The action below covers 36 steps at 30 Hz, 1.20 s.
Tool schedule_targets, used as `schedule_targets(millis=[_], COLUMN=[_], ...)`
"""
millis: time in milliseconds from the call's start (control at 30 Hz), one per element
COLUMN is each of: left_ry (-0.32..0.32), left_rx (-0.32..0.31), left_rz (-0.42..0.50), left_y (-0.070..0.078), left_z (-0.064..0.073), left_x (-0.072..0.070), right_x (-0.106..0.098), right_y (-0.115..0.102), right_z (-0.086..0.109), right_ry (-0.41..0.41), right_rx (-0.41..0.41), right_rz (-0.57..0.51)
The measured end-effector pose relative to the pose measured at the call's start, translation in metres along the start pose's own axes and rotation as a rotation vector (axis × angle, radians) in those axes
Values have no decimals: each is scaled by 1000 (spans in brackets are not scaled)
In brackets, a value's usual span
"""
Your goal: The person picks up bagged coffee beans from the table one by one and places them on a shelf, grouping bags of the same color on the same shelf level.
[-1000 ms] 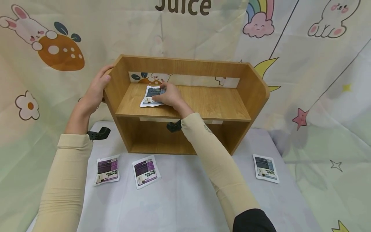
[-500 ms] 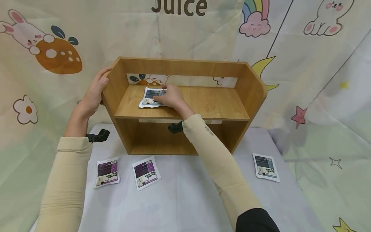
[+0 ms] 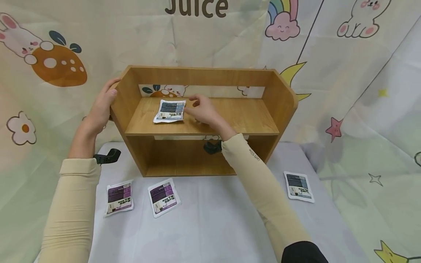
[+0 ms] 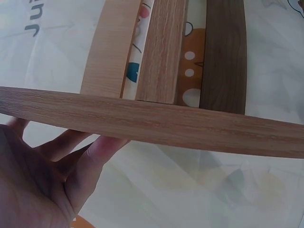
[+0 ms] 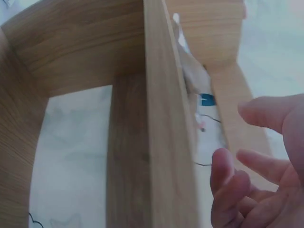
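Note:
A wooden two-tier shelf (image 3: 263,128) stands on the white table. A blue-labelled sachet (image 3: 169,111) lies flat on its upper board, left of middle. My right hand (image 3: 201,108) hovers just right of that sachet with loose fingers (image 5: 228,175), holding nothing. My left hand (image 3: 100,106) lies flat against the shelf's left side panel (image 4: 156,118), fingers (image 4: 90,161) straight along the wood.
Two purple-labelled sachets (image 3: 119,197) (image 3: 163,196) lie on the table in front of the shelf at the left. Another blue-labelled sachet (image 3: 298,186) lies at the right. A printed cartoon cloth (image 3: 345,73) hangs behind.
My right hand has let go of the blue-labelled sachet on the upper board and drawn back to the right. The left hand stays on the side panel.

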<state>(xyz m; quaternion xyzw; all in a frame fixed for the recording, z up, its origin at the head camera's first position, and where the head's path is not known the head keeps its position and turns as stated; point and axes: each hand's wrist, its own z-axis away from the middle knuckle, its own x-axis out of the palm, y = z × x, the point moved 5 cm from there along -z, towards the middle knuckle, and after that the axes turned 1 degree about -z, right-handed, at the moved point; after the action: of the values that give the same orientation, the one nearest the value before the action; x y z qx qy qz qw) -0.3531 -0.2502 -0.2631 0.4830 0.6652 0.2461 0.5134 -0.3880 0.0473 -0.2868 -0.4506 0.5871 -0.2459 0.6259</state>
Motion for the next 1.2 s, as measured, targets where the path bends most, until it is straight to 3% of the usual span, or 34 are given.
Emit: schedule_targets(millis=[567,867,1200], left_ry=[26,2,14], left_rx=[8,35,44], left_rz=[15,2,5], left_y=[1,-2,2], left_z=[1,3,3], left_x=[-2,5,1], right_x=[-42,-51,-57], right_y=[-3,15,30], right_z=[68,95,120], right_ry=[8,-12,16], right_rx=[-131,-171,-185], right_rz=[69,94,112])
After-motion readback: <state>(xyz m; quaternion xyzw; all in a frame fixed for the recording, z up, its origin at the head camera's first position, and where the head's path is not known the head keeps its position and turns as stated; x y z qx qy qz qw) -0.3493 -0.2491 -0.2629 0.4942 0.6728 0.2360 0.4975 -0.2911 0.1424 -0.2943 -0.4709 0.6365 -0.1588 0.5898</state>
